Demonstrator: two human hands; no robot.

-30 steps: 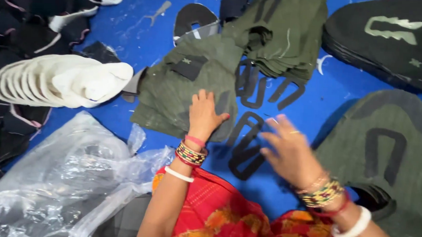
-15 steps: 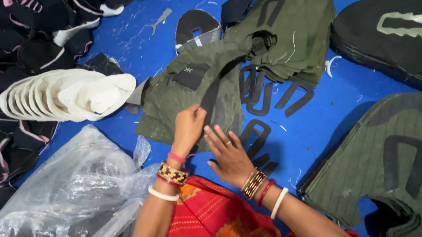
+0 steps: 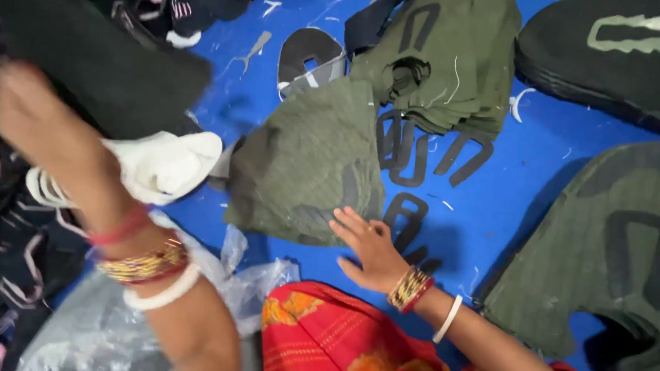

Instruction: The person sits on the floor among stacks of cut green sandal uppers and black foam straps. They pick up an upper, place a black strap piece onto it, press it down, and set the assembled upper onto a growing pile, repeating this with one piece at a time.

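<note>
Hands: your left hand (image 3: 18, 105) lifts a dark cloth piece (image 3: 88, 52) | your right hand (image 3: 372, 248) lies flat and wide on the green cloth stack (image 3: 309, 162) | plastic bag (image 3: 104, 332): inside unclear.

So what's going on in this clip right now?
A person sits over a blue surface strewn with cut fabric pieces. The right hand lies flat and open at the lower edge of an olive green fabric piece, beside some dark cut-out shapes. The left hand is raised at the far left and blurred, up against a large dark fabric piece; whether it grips it is unclear. A stack of white pieces and a clear plastic bag lie below that arm.
</note>
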